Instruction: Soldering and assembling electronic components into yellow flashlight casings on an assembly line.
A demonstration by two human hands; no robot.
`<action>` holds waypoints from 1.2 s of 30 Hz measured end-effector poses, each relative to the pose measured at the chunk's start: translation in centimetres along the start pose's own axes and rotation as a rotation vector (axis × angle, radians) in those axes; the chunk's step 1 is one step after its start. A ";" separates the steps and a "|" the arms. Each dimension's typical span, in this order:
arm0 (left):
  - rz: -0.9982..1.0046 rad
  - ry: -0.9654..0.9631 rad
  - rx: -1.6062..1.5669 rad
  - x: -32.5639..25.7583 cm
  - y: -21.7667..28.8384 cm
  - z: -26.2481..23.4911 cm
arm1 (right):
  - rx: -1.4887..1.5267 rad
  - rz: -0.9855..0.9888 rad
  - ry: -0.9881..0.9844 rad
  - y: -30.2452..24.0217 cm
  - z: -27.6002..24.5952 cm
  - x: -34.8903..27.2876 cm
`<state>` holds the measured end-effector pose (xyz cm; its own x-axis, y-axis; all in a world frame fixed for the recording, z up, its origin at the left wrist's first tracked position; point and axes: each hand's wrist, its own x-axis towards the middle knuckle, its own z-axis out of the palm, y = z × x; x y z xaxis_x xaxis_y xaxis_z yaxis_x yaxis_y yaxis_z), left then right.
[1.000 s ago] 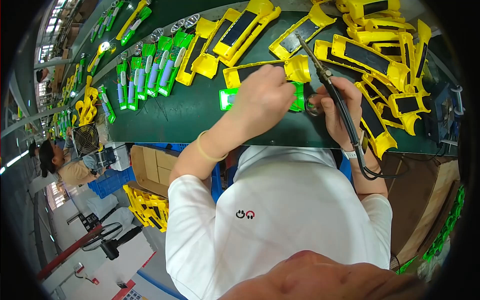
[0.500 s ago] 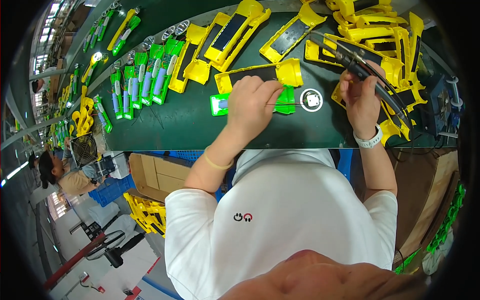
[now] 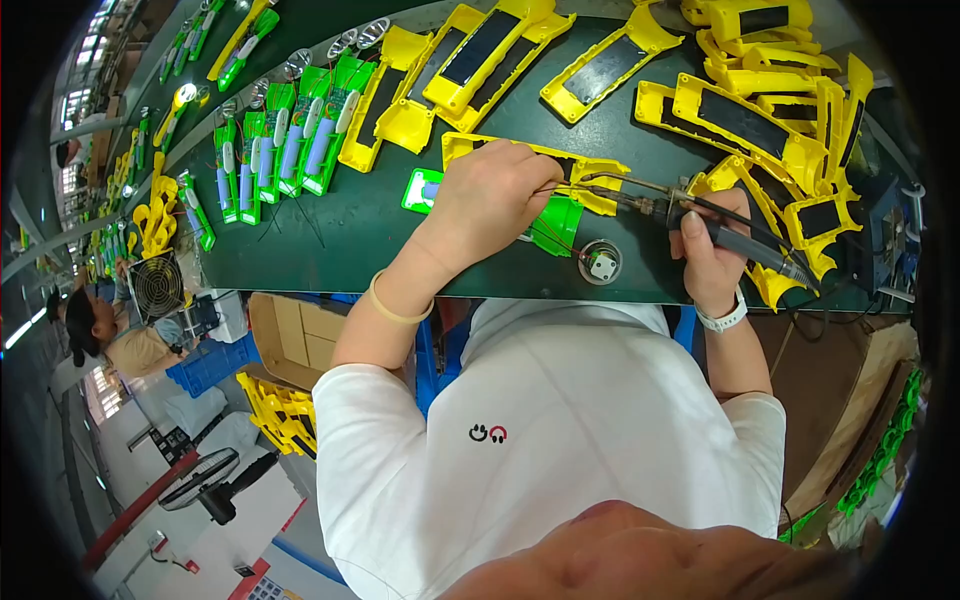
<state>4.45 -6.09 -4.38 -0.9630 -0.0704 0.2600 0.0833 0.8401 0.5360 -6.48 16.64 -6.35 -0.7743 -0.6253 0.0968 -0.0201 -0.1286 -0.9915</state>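
Observation:
My left hand [image 3: 487, 197] presses down on a green plastic part [image 3: 553, 224] that lies against a yellow housing with a dark panel [image 3: 580, 170] on the dark green bench [image 3: 340, 230]. Thin wires run out from under its fingers. My right hand [image 3: 712, 250] grips a dark soldering iron [image 3: 690, 210] by the handle, its metal tip pointing left toward the fingers of my left hand. A small round disc with a white square [image 3: 600, 263] lies on the bench just below the iron.
Several yellow housings [image 3: 760, 110] are heaped at the right and back. A row of green parts with blue cylinders [image 3: 285, 145] lies at the left. Cardboard box [image 3: 295, 340] and a blue crate [image 3: 215, 365] stand below the bench. Another person [image 3: 110, 335] sits far left by a fan [image 3: 157, 285].
My right hand has brought the soldering iron down and left, so its tip now meets the part under my left hand. My left hand stayed on the green part.

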 end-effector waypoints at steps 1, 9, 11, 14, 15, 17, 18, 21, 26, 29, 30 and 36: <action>-0.001 -0.010 0.033 0.2 0.1 0.0 | -0.045 -0.030 -0.006 0.2 0.0 0.0; -0.017 -0.073 0.138 0.8 0.7 -0.4 | -0.197 -0.014 -0.045 0.7 0.5 0.3; -0.020 -0.057 0.139 0.8 0.7 -0.2 | -0.190 0.003 -0.044 0.6 0.7 0.5; -0.030 -0.108 0.158 0.9 0.8 -0.5 | -0.254 0.004 -0.054 0.7 0.6 0.5; -0.030 -0.106 0.157 0.9 0.7 -0.5 | -0.322 -0.011 -0.063 0.7 0.5 0.5; -0.020 -0.080 0.145 0.8 0.6 -0.4 | -0.164 -0.037 -0.042 0.6 0.4 0.2; -0.021 -0.077 0.146 0.8 0.6 -0.4 | -0.004 -0.061 -0.020 0.6 0.4 0.1; -0.017 -0.081 0.137 0.9 0.5 -0.2 | 0.099 -0.070 -0.031 -0.6 1.3 0.6; -0.036 -0.106 0.149 0.9 0.6 -0.4 | -0.035 -0.082 -0.043 -0.3 3.7 2.5; -0.044 -0.129 0.135 0.8 0.9 -0.4 | 0.029 -0.044 -0.045 -0.2 4.0 3.0; -0.047 -0.129 0.136 0.7 1.0 -0.2 | 0.073 -0.035 -0.032 -0.4 3.9 2.7; 0.026 -0.078 0.103 0.0 2.0 0.4 | 0.112 0.012 -0.035 -0.2 2.9 2.0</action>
<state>4.52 -4.17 -3.65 -0.9781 -0.0091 0.2077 0.0858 0.8924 0.4431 -6.18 13.16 -5.69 -0.7514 -0.6536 0.0903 0.0608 -0.2048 -0.9769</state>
